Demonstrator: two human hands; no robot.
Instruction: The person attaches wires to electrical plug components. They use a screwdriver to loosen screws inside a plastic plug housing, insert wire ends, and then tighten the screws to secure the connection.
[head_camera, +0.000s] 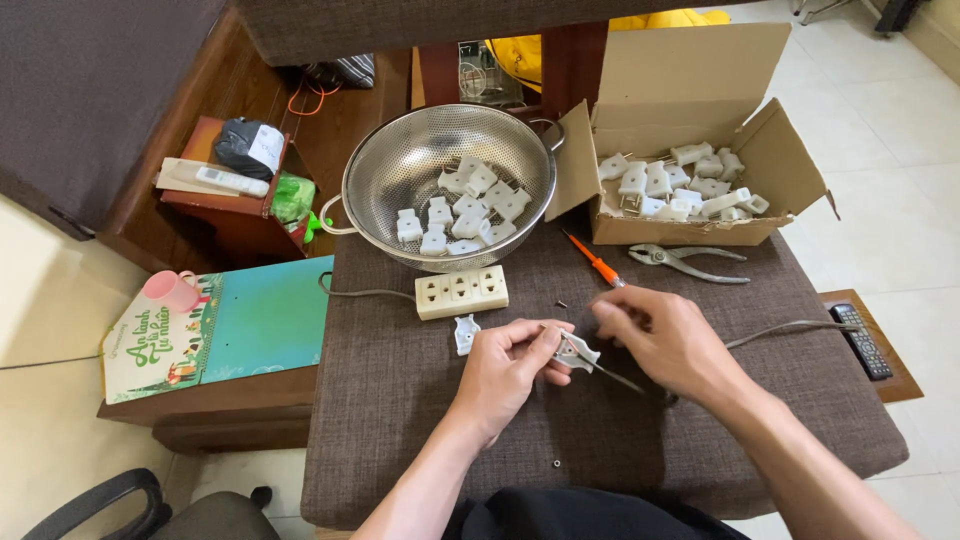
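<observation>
1. Working near the middle of the brown woven cushion (420, 420), I had open fabric on every side of both hands; its front edge ran just above my lap.
2. Beyond the hands lay the cream three-socket power strip (461, 292), the orange-handled screwdriver (596, 262) and the grey metal pliers (688, 261), all well apart from my fingers.
3. At the far edge stood the steel mesh colander (380, 170) and the open cardboard box (690, 80), both holding white plug parts.
4. A wooden side table, a remote control and pale floor tiles surrounded the cushion.
5. My left hand (510, 365) was pinching the small white plug half (578, 351), palm turned inward.
6. My right hand (668, 340) arched over it, fingertips closed on a thin grey cable (780, 329).
7. A loose white plug cover (465, 334) lay just left of my left hand.
</observation>
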